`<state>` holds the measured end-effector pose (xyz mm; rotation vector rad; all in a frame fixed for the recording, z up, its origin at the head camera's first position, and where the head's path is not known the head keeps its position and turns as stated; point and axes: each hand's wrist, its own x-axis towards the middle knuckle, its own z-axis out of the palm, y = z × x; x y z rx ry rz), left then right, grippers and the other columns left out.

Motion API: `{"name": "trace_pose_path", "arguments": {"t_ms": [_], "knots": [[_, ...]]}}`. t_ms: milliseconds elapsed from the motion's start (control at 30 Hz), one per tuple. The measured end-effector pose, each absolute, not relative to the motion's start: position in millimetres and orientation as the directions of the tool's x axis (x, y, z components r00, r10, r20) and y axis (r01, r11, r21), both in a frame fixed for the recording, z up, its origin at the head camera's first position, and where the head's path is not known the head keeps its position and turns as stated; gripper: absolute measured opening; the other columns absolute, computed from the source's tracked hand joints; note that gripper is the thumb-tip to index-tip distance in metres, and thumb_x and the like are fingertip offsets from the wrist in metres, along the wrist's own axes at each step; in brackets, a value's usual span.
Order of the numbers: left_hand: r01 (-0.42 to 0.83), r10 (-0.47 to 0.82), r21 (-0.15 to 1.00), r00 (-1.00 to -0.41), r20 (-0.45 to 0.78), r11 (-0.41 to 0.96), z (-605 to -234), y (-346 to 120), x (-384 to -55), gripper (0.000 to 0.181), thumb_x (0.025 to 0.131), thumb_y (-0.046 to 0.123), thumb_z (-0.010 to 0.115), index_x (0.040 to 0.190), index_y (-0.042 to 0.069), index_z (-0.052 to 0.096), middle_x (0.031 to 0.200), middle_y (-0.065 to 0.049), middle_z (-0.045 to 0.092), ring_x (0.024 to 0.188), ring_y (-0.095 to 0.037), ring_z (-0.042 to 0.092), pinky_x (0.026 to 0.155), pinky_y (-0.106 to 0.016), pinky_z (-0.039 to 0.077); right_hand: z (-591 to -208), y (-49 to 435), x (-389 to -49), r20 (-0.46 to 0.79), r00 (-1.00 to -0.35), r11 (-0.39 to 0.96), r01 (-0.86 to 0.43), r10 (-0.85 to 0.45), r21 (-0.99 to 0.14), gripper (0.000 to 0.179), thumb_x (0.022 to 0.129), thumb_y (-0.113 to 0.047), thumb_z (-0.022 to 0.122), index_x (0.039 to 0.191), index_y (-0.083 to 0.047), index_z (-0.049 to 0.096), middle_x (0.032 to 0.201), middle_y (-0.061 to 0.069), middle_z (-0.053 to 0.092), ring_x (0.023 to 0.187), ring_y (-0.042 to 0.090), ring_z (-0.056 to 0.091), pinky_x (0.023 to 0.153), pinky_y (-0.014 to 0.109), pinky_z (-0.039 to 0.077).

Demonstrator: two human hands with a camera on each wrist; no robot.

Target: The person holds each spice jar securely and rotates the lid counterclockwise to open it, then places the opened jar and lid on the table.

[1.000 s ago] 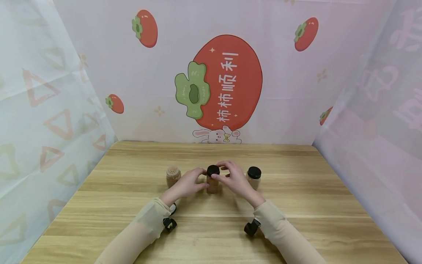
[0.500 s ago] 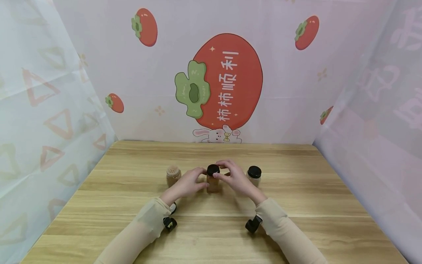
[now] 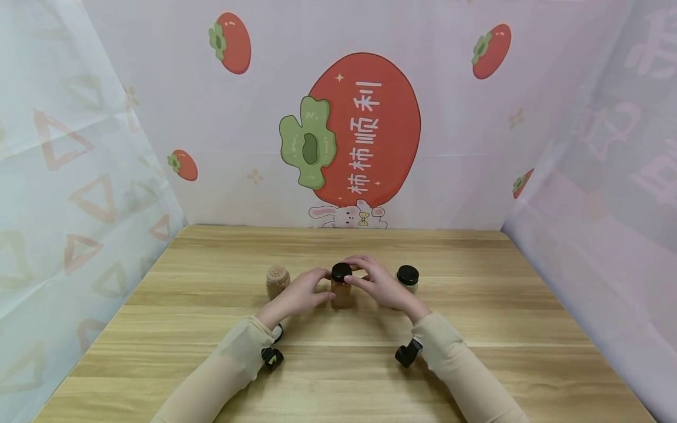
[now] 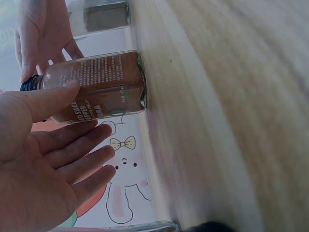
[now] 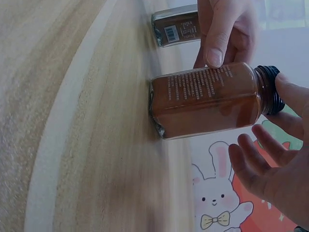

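Note:
Upright on the wooden table stands a spice jar (image 3: 341, 298) of reddish-brown powder, its label partly reading "pepper". My left hand (image 3: 302, 292) holds the jar's body between thumb and fingers; in the left wrist view the thumb lies across the glass and the other fingers are spread out. My right hand (image 3: 385, 289) pinches the black cap (image 5: 273, 91) at the jar's top with thumb and index finger, its remaining fingers loose. The cap sits on the neck; whether it is tight I cannot tell.
Left of my left hand, a spice jar (image 3: 277, 278) shows a perforated shaker top without a cap. A third jar, with a black cap (image 3: 408, 275), stands behind my right hand. Beside my left sleeve lies a small round black-and-white lid (image 3: 277, 333), partly hidden. Printed cloth walls (image 3: 248, 200) enclose the table.
My right thumb has shifted slightly right along the cap's edge, and the right wrist has swung a little to the right. The left hand and the jar stay nearly in place.

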<state>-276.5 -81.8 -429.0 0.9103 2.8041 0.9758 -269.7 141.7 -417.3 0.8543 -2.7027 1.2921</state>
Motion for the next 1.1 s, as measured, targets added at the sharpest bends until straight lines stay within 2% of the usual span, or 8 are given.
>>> {"name": "trace_pose_path", "arguments": {"t_ms": [233,600,833,1100], "knots": [[0.516,0.535,0.573,-0.831,0.154,0.636,-427.8,-81.7,-275.9,0.043,0.088,0.024,0.068,0.124,0.004,0.056,0.125,-0.012,0.06,0.12,-0.03,0.055,0.103,-0.046,0.043,-416.7,143.4,-270.3,0.246,-0.831,0.488,-0.503,-0.498,-0.713,0.04,0.097,-0.032,0.053,0.135,-0.02,0.051,0.134,0.002,0.047,0.12,0.018,0.051,0.094,0.038,0.048],[0.506,0.528,0.57,-0.837,0.144,0.647,-428.7,-81.4,-276.4,0.044,0.088,0.025,0.068,0.124,0.003,0.056,0.125,-0.013,0.06,0.12,-0.03,0.054,0.104,-0.046,0.042,-416.9,143.3,-267.1,0.242,-0.831,0.474,-0.498,-0.501,-0.726,0.044,0.098,-0.028,0.052,0.138,-0.012,0.047,0.135,0.004,0.046,0.121,0.022,0.052,0.096,0.042,0.049],[0.493,0.52,0.58,-0.843,0.135,0.649,-429.5,-81.4,-276.7,0.045,0.087,0.026,0.069,0.124,0.004,0.056,0.126,-0.012,0.06,0.12,-0.03,0.054,0.104,-0.047,0.042,-416.7,141.0,-262.4,0.242,-0.874,0.513,-0.449,-0.421,-0.731,0.045,0.095,-0.033,0.057,0.136,-0.013,0.05,0.133,0.005,0.049,0.119,0.026,0.054,0.091,0.04,0.052],[0.484,0.511,0.592,-0.848,0.138,0.644,-428.5,-81.5,-276.1,0.044,0.087,0.025,0.069,0.124,0.005,0.057,0.126,-0.012,0.06,0.12,-0.03,0.054,0.104,-0.047,0.042,-420.3,134.6,-255.3,0.315,-0.902,0.534,-0.429,-0.295,-0.728,0.038,0.091,-0.031,0.064,0.125,-0.016,0.057,0.126,0.005,0.055,0.113,0.027,0.057,0.083,0.036,0.055]]}}
